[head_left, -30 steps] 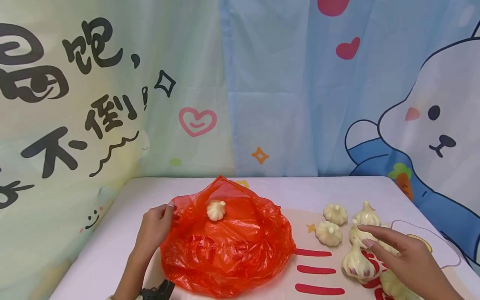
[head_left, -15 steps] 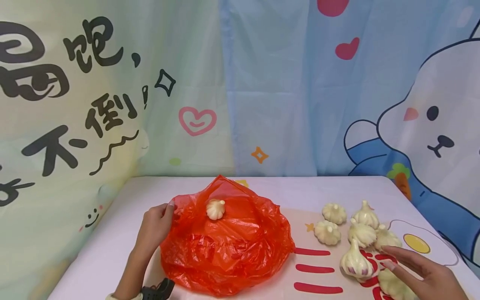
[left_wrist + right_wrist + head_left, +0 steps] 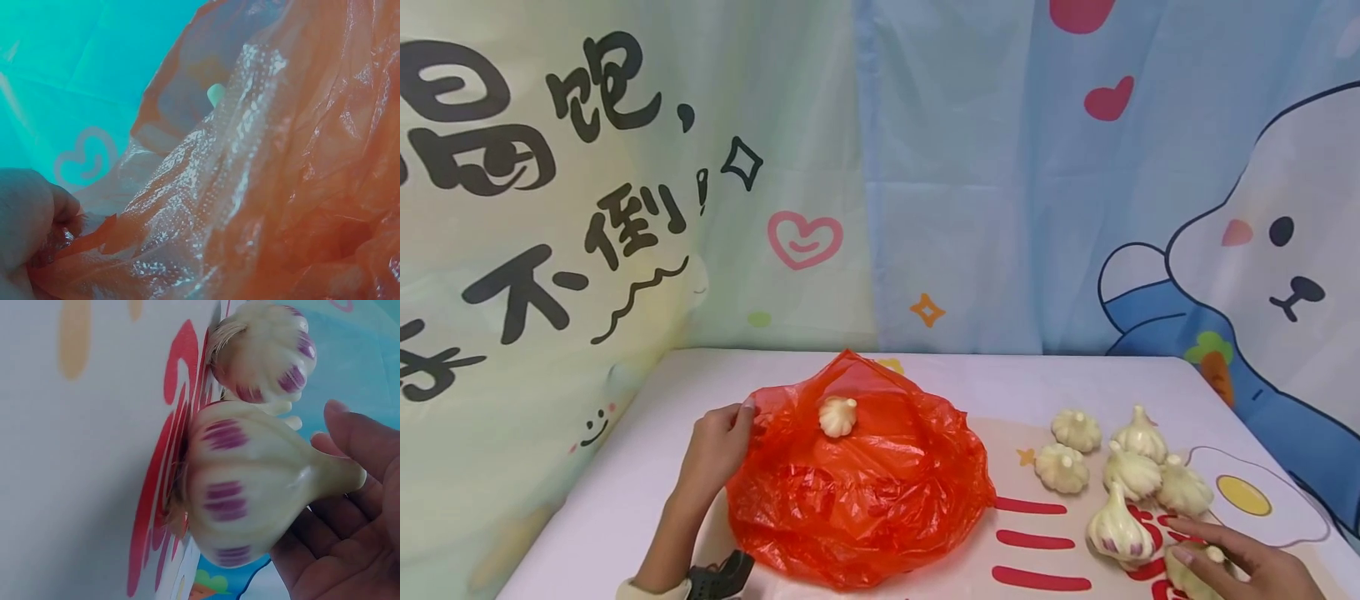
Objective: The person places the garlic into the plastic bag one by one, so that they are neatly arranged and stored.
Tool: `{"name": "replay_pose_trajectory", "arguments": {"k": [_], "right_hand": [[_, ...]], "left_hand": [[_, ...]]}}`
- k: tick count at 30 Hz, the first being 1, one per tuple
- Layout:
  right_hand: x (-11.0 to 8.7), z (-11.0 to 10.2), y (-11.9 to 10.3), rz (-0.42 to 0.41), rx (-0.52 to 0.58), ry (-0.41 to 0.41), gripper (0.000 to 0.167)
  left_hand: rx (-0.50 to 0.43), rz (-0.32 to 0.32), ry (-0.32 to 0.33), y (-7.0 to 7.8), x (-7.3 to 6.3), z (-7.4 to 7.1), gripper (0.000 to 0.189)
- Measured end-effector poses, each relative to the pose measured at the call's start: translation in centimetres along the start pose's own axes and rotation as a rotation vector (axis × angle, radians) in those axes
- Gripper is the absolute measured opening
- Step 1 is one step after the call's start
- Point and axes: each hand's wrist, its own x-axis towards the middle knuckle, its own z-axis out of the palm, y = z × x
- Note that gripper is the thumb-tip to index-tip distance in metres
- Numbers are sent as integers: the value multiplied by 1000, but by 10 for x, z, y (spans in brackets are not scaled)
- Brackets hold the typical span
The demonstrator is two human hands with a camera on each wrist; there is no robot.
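right hand (image 3: 1258, 567): thumb and fingers well apart, set about the neck of a cream garlic bulb with purple streaks and a pale thick stem (image 3: 228, 484); no firm grip seen, contact with the stem cannot be told. key relation: in the right wrist view this bulb rests on the white tabletop with red printed strokes (image 3: 1030, 542), root end down, long axis near upright, stem pointing up into the gap between thumb and fingers. judged from this, a grasp from above along the stem has a clear line. right hand is by far the nearer one

left hand (image 3: 718, 446): thumb and fingers pinching the left edge of a crumpled translucent red plastic bag (image 3: 857, 500), well apart from the streaked bulb and to its left; a black wrist-worn device (image 3: 721, 577) sits below that hand

on the bag's far part: one small cream garlic bulb (image 3: 837, 417); whether inside or on top of the film cannot be told

beyond and left of the right hand: a purple-marked white bulb lying tilted, stem away from the person (image 3: 1120, 533), with five plain pale bulbs (image 3: 1132, 475) near it, in a loose group
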Motion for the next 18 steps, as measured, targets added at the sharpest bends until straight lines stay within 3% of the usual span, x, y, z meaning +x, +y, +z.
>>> {"name": "replay_pose_trajectory", "arguments": {"k": [5,12,18], "right_hand": [[2,3,8,-21,24,-33,78],[5,10,21,-134,46,17,63],[3,-3,18,-95,2,1,63]], "left_hand": [[4,2,7,1,1,0,44],[-15,4,3,2,1,-1,45],[-12,-1,1,3,-1,-2,46]]}}
